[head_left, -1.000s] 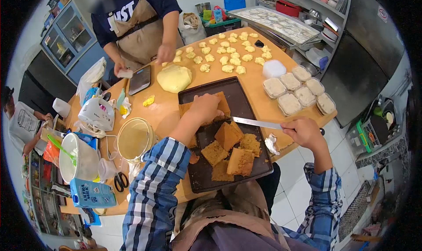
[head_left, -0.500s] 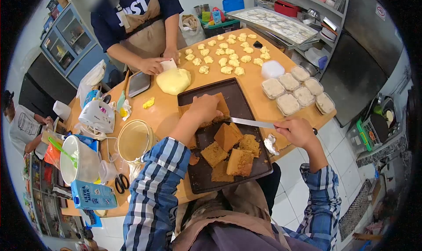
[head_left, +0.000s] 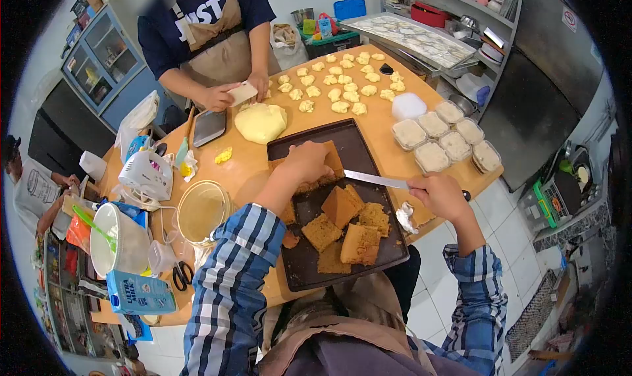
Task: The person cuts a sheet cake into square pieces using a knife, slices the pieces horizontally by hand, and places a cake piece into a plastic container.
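On a dark baking tray (head_left: 388, 241) in front of me lie several cut pieces of brown sponge cake (head_left: 360, 243). My left hand (head_left: 307, 163) is closed over a larger cake slab (head_left: 334, 157) at the tray's far left; its fingertips are partly hidden. My right hand (head_left: 440, 197) grips the handle of a long knife (head_left: 376, 179). The blade points left, its tip at the slab's right edge near my left fingers. A crumpled white scrap (head_left: 406, 216) lies by the tray's right side.
Across the table (head_left: 263, 159), a co-worker holds a white scraper (head_left: 243, 93) above a dough mound (head_left: 261, 122). Small dough pieces (head_left: 340, 107) and filled plastic tubs (head_left: 454, 144) lie beyond the tray. A hand mixer (head_left: 146, 174), scissors (head_left: 182, 275) and milk carton (head_left: 141, 293) sit left.
My right hand has shifted slightly left with the knife. My left hand stays on the slab. The co-worker's scraper has risen off the dough and tilted.
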Tool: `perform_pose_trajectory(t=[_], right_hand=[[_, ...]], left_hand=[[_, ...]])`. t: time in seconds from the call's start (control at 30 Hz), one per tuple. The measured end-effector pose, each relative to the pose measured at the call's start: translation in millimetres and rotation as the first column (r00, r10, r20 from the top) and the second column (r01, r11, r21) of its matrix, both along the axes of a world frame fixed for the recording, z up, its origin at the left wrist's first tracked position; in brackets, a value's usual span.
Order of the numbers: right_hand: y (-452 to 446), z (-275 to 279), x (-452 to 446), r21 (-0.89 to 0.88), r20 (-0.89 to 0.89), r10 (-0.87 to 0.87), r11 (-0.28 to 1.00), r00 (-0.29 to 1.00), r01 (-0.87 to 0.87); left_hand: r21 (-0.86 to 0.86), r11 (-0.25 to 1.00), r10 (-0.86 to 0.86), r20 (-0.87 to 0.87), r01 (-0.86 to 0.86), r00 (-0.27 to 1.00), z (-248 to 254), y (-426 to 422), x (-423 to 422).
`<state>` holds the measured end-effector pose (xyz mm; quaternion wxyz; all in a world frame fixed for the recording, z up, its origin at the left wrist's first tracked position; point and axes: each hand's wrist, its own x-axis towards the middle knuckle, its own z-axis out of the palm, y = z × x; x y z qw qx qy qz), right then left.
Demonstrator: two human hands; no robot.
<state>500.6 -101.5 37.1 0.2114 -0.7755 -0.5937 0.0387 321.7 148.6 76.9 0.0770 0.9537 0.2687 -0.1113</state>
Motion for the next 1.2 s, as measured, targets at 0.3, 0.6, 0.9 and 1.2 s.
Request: perform_pose_trajectory(t=[0.3,0.6,0.9,1.2], right_hand=[[-6.3,-3.5,2.0,0.003,-0.101,0.000,1.000,0.995,0.001],[-19.7,17.8,-8.3,-0.078,0.032,-0.102,0.992,0.994,0.104],[-13.3,14.0,-5.4,-0.119,-0.087,-0.032,0.993,0.996,0.021],[-7.2,2.4,3.3,-0.019,-0.252,0.063,0.997,0.966,-0.070]], left_hand=[[-0.037,0.997,-0.058,0.121,0.063,0.991,-4.9,9.8,-1.7],[-0.053,0.998,-0.028,0.000,0.028,1.000,-8.9,14.4,3.6],[-0.070,0.996,-0.050,0.116,0.058,0.992,-8.9,16.0,1.7],[0.020,0.998,-0.068,0.097,0.066,0.993,2.6,-11.7,-7.8]])
